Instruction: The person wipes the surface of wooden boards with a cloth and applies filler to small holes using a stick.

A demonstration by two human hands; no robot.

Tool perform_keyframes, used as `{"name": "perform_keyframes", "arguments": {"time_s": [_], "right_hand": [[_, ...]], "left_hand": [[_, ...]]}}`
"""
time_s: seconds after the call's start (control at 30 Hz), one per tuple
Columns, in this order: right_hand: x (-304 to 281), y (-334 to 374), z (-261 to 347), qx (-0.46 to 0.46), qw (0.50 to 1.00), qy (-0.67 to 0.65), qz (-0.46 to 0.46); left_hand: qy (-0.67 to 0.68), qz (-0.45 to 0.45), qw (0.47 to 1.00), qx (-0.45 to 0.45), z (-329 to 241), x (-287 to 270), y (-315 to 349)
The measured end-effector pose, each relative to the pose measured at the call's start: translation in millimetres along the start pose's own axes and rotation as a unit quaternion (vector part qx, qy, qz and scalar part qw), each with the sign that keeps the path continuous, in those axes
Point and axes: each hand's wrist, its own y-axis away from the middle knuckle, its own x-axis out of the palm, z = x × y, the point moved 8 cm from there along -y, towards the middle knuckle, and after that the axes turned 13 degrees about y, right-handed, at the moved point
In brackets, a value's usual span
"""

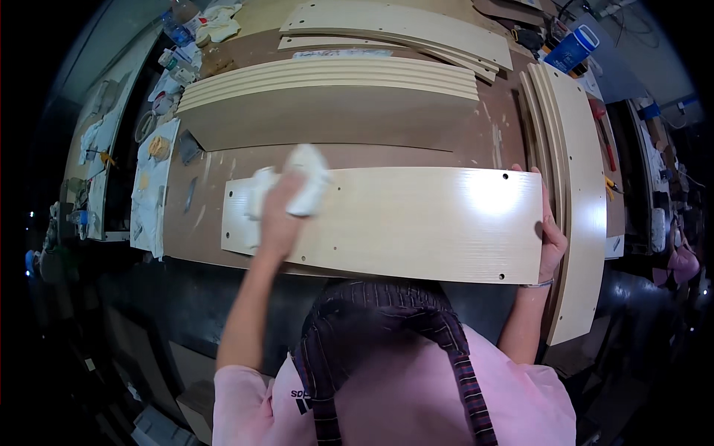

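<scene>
A pale wood-grain panel (416, 223) with several dark drilled holes lies in front of me on the brown worktable. Toward its left end, my left hand (283, 207) is closed on a white cloth (309, 182) pressed against the panel's face; the hand and cloth are a little smeared by motion. My right hand (552, 236) grips the panel's right end, thumb at the edge and fingertips showing at the far corner. The fingers behind that end are partly hidden.
Beyond the panel stands a row of boards (327, 111) on edge, with more loose boards (401, 30) behind. Upright panels (576, 201) lean close by my right hand. At the left edge lie a white sheet (152, 193), a putty-coloured lump (159, 147) and a scraper (190, 146).
</scene>
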Motion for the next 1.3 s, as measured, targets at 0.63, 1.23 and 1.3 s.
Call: {"name": "perform_keyframes", "arguments": {"time_s": [0.63, 1.23, 1.3], "right_hand": [[-8.1, -5.4, -13.9, 0.048, 0.997, -0.061, 0.009], [5.3, -10.8, -11.2, 0.024, 0.997, 0.077, 0.011], [4.6, -9.3, -9.6, 0.019, 0.996, 0.086, 0.006]], "left_hand": [[0.256, 0.046, 0.947, 0.187, -173.7, 77.7, -133.3], [0.343, -0.393, 0.783, -0.34, 116.2, -99.9, 193.5], [0.543, -0.261, 0.691, -0.4, 85.9, -32.7, 175.1]]}}
